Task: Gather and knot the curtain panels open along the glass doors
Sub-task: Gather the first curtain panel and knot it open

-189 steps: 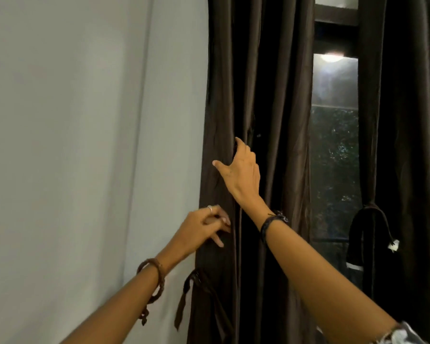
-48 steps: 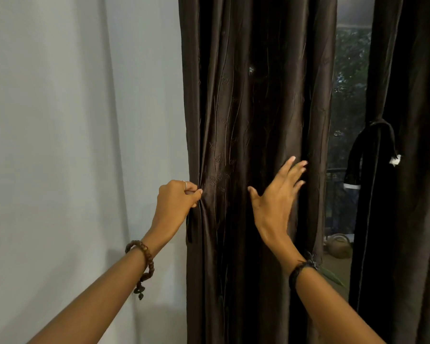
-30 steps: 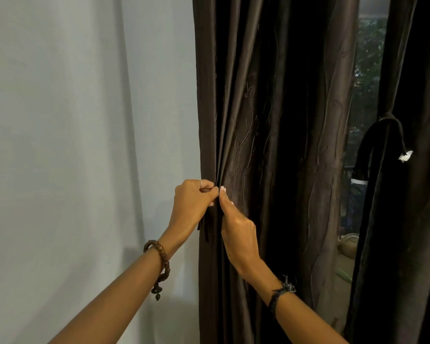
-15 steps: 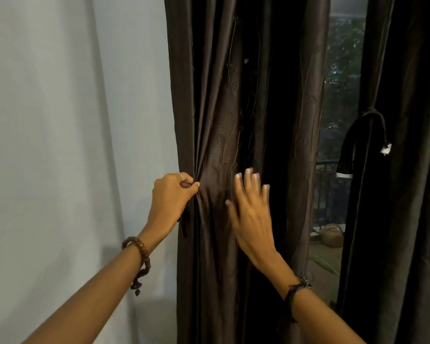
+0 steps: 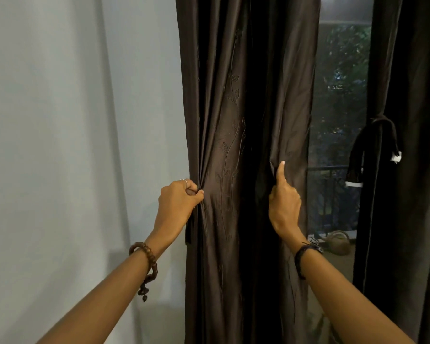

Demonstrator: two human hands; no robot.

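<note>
A pale grey wall [image 5: 60, 145] fills the left side of the view. From the lower left, a bare forearm reaches up and to the right, with a brown beaded bracelet [image 5: 147, 261] hanging loose around the wrist. The left hand [image 5: 178, 204] is closed in a fist, knuckles toward the camera, pinching the left edge of a dark brown curtain panel [image 5: 224, 145] between the thumb and curled fingers; a thin ring shows on one finger. The fabric bunches into folds where it is pinched. The panel hangs straight down the centre of the view, with a faint stitched vine pattern on one fold. Further right, the other forearm rises from the lower right, a dark cord bracelet [image 5: 305, 254] around its wrist. The right hand [image 5: 284, 207] shows its back to the camera, the index finger pointing up and the thumb tucked behind a fold near the panel's right edge, gripping it. The two hands are apart, at about the same height. To the right, the glass door [image 5: 338, 120] shows dim foliage and a railing outside. At the far right hangs a second dark curtain panel [image 5: 412, 194], already cinched with a looped tie [image 5: 372, 145].
</note>
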